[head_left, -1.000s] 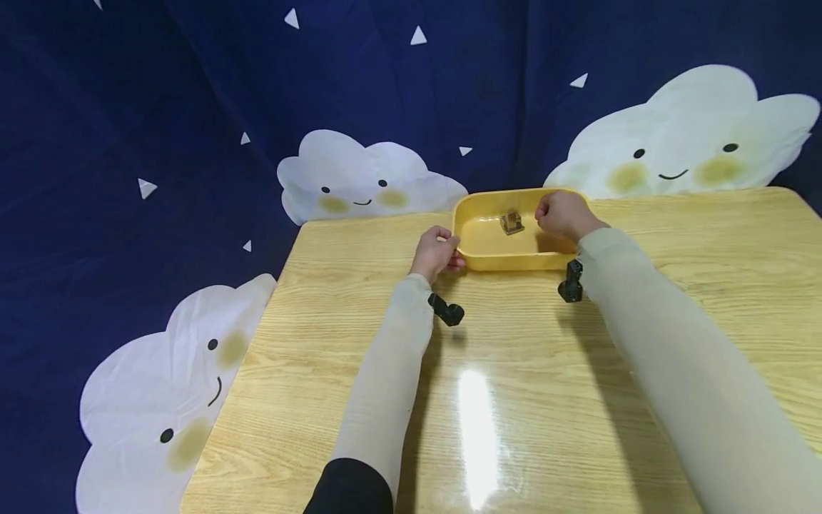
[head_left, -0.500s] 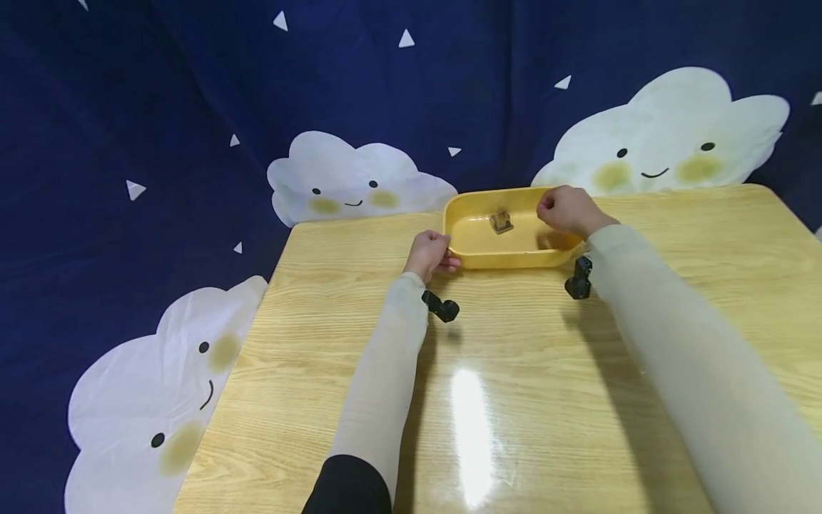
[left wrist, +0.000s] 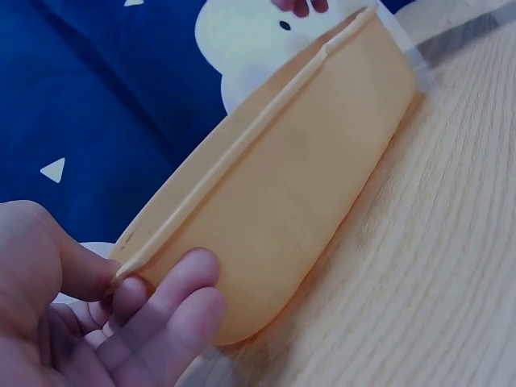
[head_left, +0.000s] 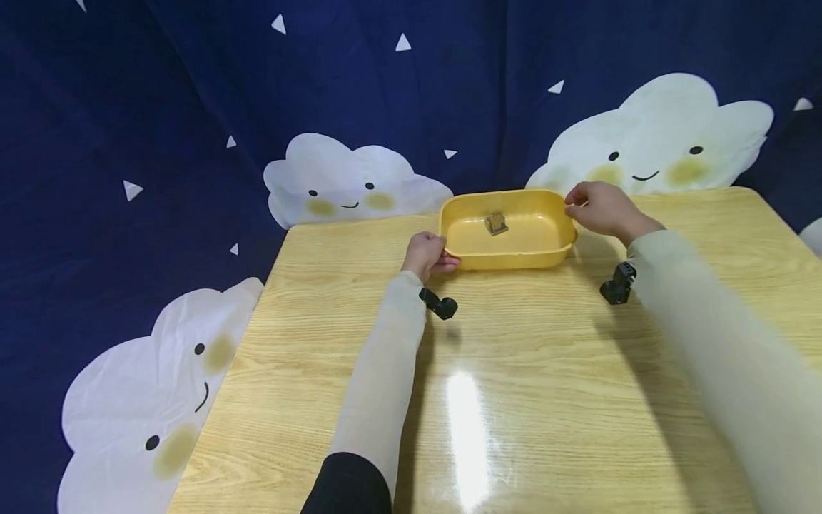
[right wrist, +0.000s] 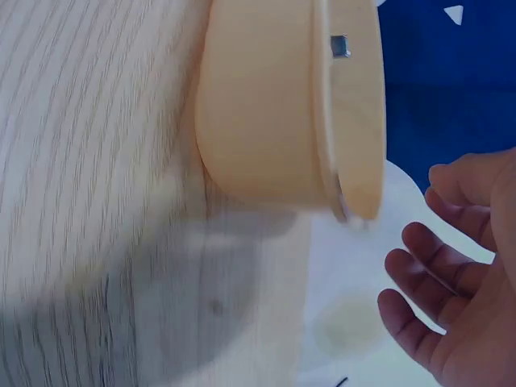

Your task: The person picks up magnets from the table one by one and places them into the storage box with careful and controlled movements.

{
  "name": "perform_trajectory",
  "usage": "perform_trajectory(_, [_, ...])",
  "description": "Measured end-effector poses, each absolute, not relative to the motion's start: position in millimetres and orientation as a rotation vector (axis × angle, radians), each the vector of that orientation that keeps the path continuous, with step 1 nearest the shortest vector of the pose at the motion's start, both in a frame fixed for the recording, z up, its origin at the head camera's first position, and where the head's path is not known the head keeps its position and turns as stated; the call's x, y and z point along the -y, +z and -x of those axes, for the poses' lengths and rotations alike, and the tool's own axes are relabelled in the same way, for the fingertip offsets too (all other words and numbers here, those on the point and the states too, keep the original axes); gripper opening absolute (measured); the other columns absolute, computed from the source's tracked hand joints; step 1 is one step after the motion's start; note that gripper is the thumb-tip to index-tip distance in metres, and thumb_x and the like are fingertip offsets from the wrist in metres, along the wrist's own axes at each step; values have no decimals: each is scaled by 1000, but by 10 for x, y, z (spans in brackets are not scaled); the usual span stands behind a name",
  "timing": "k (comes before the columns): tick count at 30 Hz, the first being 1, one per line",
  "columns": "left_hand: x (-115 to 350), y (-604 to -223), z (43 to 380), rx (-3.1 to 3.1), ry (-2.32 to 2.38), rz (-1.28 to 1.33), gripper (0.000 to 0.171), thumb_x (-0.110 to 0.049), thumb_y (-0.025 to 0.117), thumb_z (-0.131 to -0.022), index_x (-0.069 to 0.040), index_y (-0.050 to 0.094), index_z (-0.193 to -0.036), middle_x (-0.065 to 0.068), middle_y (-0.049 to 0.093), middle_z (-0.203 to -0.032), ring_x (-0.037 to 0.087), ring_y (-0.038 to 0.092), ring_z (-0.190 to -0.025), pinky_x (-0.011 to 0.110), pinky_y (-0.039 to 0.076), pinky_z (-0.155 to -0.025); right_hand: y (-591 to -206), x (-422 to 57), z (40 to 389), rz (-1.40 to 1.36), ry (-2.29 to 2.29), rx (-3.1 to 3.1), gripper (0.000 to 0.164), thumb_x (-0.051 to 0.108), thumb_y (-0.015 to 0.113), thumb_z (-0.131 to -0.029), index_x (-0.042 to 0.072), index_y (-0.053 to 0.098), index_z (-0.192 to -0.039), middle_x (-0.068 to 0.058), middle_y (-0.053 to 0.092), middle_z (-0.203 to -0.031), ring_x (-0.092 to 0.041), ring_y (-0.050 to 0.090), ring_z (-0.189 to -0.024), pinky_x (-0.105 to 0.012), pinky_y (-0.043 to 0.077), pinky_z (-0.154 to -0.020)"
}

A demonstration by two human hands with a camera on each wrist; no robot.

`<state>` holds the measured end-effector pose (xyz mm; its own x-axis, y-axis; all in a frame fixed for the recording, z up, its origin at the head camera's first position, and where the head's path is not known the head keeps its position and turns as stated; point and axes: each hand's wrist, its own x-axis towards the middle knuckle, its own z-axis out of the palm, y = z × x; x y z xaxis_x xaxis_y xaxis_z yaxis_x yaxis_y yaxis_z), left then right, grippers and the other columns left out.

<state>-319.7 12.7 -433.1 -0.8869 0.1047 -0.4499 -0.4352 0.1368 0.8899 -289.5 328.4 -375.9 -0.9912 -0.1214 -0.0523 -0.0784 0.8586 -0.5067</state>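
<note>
A yellow plastic basin (head_left: 514, 261) sits at the far edge of the table. My left hand (head_left: 427, 255) pinches its rim at the left end; in the left wrist view the thumb of that hand (left wrist: 97, 298) lies on the rim with the fingers beneath. Inside the basin is a small brownish, see-through, box-like object (head_left: 496, 223). My right hand (head_left: 602, 208) hovers by the basin's right end. The right wrist view shows this hand (right wrist: 468, 266) apart from the rim, its fingers loosely bent and holding nothing.
The wooden table (head_left: 514, 371) has a bright light reflection in its middle. Behind it hangs a dark blue cloth (head_left: 359, 78) printed with smiling white clouds. Small black cameras (head_left: 440, 304) are worn at both wrists.
My right hand has moved from over the basin's inside out to the right, past its right rim. My left hand keeps its grip on the rim. The head view has shifted slightly.
</note>
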Motion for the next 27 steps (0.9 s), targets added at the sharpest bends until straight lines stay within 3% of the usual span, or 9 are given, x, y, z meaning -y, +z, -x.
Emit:
perform_trajectory(5, [-127, -4306, 3185, -2031, 1794, 323, 28, -16, 42, -106, 4, 47, -124, 7, 60, -65, 14, 67, -54, 25, 60, -57, -3784, -3491, 2813, 220, -740, -2963, 42, 23, 49, -99, -8, 53, -126, -38, 53, -128, -51, 53, -114, -63, 44, -97])
perform_trajectory(12, [-158, -4306, 3190, -2008, 1830, 330, 17, -15, 43, -105, 1, 48, -107, 8, 58, -63, 16, 68, -52, 26, 60, -56, -3956, -3816, 2613, 146, -748, -2882, 49, 26, 47, -102, -11, 44, -134, -40, 44, -135, -54, 49, -118, -65, 43, -96])
perform_trajectory(18, [-186, -4331, 3236, -1967, 1844, 334, 32, -13, 40, -105, 8, 44, -129, 7, 57, -62, 15, 67, -51, 24, 58, -52, -4114, -3912, 2498, 161, -793, -2837, 50, 26, 49, -103, -11, 42, -136, -40, 42, -136, -55, 48, -120, -65, 43, -95])
perform_trajectory(25, [-233, -4339, 3318, -1981, 1868, 318, 35, -12, 40, -104, 10, 44, -131, 6, 58, -60, 14, 66, -48, 25, 58, -52, -4249, -4010, 2393, 159, -731, -2816, 48, 24, 50, -103, -11, 45, -134, -41, 45, -135, -56, 51, -118, -65, 45, -94])
perform_trajectory(27, [-254, -4344, 3329, -1986, 1865, 329, 33, -11, 41, -104, 8, 46, -130, 6, 58, -62, 14, 66, -49, 28, 61, -59, -4289, -4059, 2373, 152, -729, -2821, 48, 24, 50, -103, -12, 46, -133, -42, 46, -134, -57, 52, -117, -65, 45, -94])
